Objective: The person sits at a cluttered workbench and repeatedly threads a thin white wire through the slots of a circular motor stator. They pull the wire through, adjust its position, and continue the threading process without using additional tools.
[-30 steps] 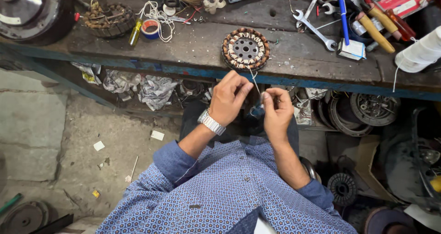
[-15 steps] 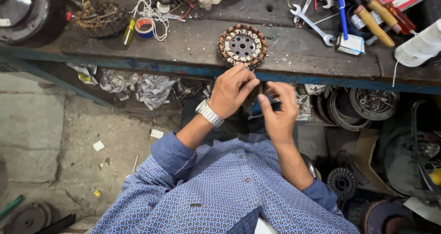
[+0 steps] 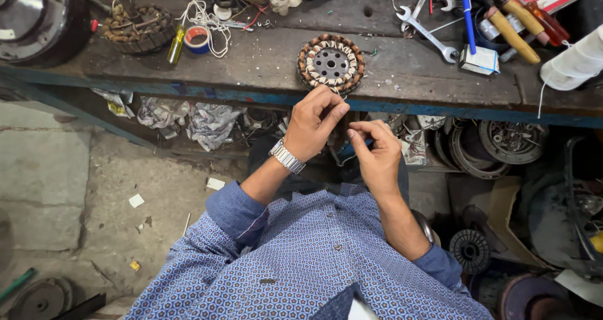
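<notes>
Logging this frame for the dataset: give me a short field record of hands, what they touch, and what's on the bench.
left hand: raised at the bench edge, fingers pinched just below the wound coil ring; wristwatch on the wrist
right hand: below the bench edge, thumb and forefinger pinched; what they grip is too small to tell
wound coil ring: flat on the workbench, near its front edge
right of ring: spanner, blue pen, white thread spool
left of ring: tape roll, second coil ring
under bench: crumpled plastic

Worn wooden workbench (image 3: 264, 62) with blue-painted edge, dusty concrete floor (image 3: 94, 194) (paper scraps scattered), daylight.
</notes>
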